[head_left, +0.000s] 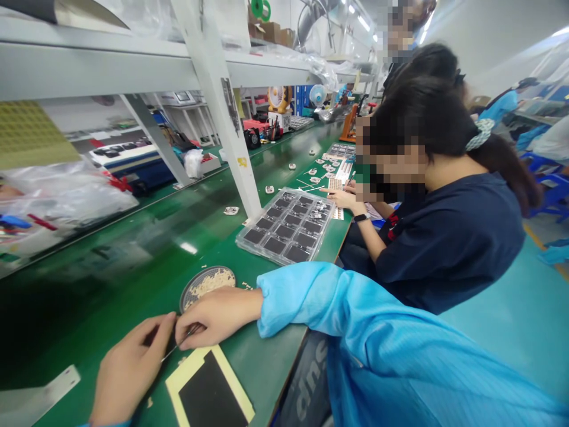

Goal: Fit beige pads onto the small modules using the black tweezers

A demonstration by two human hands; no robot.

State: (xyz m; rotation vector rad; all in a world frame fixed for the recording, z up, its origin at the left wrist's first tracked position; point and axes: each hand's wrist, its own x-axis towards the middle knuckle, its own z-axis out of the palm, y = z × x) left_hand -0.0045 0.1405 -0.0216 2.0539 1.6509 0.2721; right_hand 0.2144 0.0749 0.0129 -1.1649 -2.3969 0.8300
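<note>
My right hand (208,320) is closed around thin metal tweezers (180,344), whose tip slants down to the left. Close against it, my left hand (136,362) has its thumb and fingers pinched together by the tweezers; what they hold, if anything, is too small to make out. Just behind my right hand lies a round dark dish (189,284) heaped with small cream-coloured pieces (216,281). Below the hands, a yellow sheet (175,388) bears a black rectangular pad (211,394).
A clear tray (284,228) of dark square parts sits farther along the green bench (146,261). A white post (222,107) rises behind it. On the right a seated co-worker (444,219) handles small parts. A white bracket (44,394) juts in at lower left.
</note>
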